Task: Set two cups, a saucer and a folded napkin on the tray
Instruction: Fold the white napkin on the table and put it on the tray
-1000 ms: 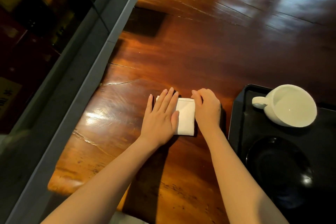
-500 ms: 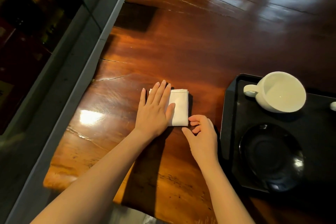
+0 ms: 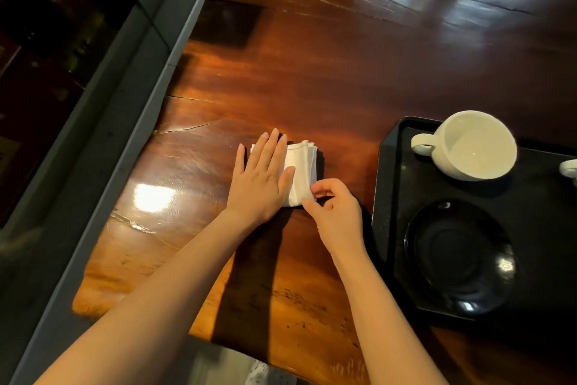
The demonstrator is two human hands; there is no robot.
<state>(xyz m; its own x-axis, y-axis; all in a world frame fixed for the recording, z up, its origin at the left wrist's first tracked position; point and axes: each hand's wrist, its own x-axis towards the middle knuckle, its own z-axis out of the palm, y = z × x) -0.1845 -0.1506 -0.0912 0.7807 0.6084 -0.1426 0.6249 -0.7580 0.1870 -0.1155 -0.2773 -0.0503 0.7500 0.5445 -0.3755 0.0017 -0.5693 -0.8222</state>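
Observation:
A white folded napkin (image 3: 302, 172) lies on the wooden table, left of the black tray (image 3: 385, 184). My left hand (image 3: 260, 180) rests flat on the napkin's left part, fingers together. My right hand (image 3: 335, 213) pinches the napkin's near right corner between thumb and fingers and lifts its right edge. On the tray stand a white cup (image 3: 471, 145) with its handle to the left and a black saucer (image 3: 459, 256) nearer to me. The handle of a second white cup (image 3: 569, 167) shows at the right edge of the view.
The dark wooden table (image 3: 327, 72) runs far ahead and to the right. A grey ledge (image 3: 125, 109) with a glass pane borders it on the left. The table's near edge (image 3: 218, 342) lies under my forearms.
My right hand left the napkin's top right, came down to its near right corner and took hold of it. The napkin's right edge is now raised. My left hand stays flat.

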